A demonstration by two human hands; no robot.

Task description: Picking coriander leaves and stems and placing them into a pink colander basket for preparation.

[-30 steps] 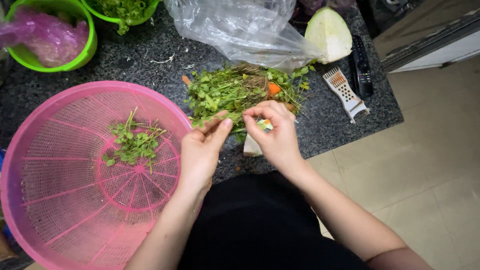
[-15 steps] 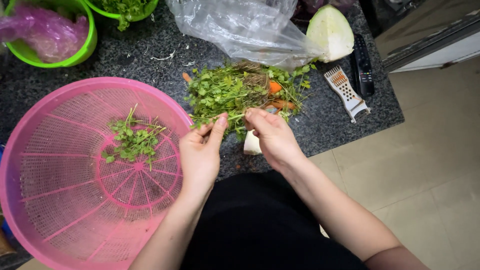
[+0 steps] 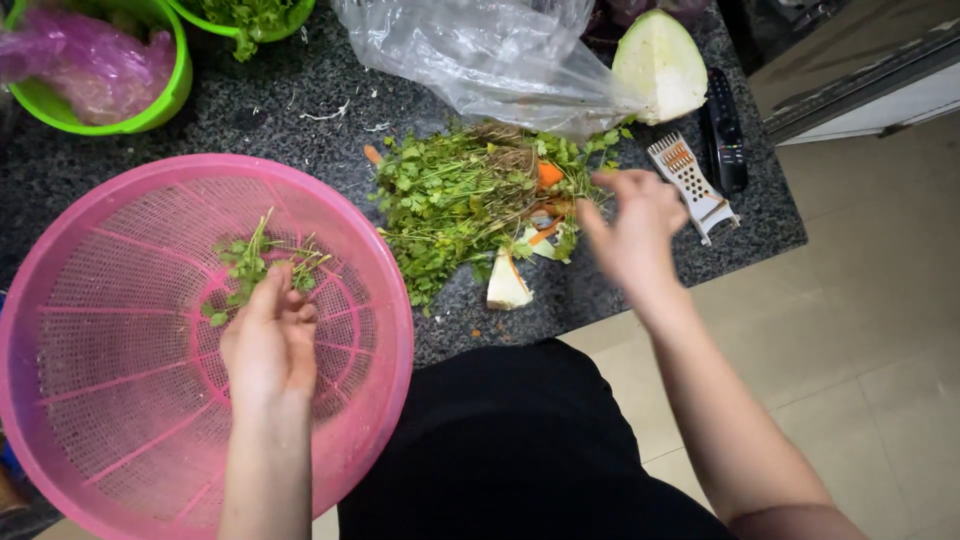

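The left hand [image 3: 268, 345] is held inside the pink colander [image 3: 120, 440], fingers loosely together, touching the few green sprigs [image 3: 250, 265] lying there. The right hand [image 3: 632, 228] is blurred beside the herb pile [image 3: 450, 195]; whether it pinches anything cannot be told. Sprigs are probably best laid gently on the mesh. Beyond the left hand, a green bowl [image 3: 165, 95] holds a purple bag [image 3: 75, 60]; a second holds greens

The one camera sits on the person's head, looking straight down, close above the table [image 3: 300, 120] and floor [image 3: 860, 330].
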